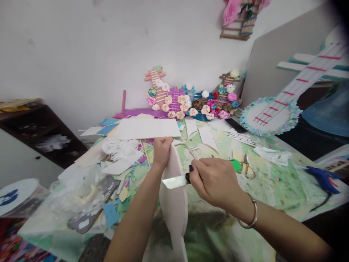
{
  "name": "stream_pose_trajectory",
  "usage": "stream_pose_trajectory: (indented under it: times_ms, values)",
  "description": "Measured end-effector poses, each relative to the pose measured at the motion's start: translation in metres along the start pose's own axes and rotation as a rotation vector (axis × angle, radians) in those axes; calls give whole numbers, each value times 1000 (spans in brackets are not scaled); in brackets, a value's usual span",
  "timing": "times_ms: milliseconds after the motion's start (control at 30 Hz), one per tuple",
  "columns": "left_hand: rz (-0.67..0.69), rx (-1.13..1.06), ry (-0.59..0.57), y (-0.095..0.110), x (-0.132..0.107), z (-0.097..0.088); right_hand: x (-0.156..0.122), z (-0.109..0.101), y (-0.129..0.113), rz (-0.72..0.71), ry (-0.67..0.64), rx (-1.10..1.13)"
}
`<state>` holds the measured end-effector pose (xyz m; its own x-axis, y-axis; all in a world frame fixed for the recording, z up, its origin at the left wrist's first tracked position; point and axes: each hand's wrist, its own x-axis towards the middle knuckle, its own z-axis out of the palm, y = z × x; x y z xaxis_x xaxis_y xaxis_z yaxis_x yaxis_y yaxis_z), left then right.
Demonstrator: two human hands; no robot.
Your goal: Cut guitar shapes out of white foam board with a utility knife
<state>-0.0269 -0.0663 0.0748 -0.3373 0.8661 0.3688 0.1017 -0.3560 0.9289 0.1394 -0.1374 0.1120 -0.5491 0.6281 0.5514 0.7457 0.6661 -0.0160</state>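
Observation:
My left hand (161, 150) is closed round the top edge of a pale pink foam sheet (174, 203), holding it upright on edge in front of me. My right hand (214, 180) is closed on the dark handle of a knife, and the bare steel knife blade (174, 181) points left and lies against the side of the foam sheet about a third of the way down. A metal bangle (252, 216) sits on my right wrist. Both forearms reach in from the bottom of the view.
The table (272, 182) has a green patterned cover strewn with white sheets (148, 128), paper scraps and scissors (247, 166). Small flower-decorated guitar models (191, 100) line the back wall. A large white guitar model (272, 112) leans at right, a blue glue gun (323, 178) near it.

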Motion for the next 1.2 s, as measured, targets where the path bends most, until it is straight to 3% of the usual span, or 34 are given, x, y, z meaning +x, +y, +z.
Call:
stream_pose_trajectory:
  times_ms: [233,467,800,1200]
  values:
    - [9,-9,-57,-4,2,0,-3,0,5,-6,5,-14]
    - [35,26,-39,-2,0,-2,-10,1,12,49,15,-33]
    - [57,88,-39,-3,-1,1,-4,-4,1,-6,28,-71]
    - [51,44,-101,-5,-1,3,-14,-4,18,100,-31,-106]
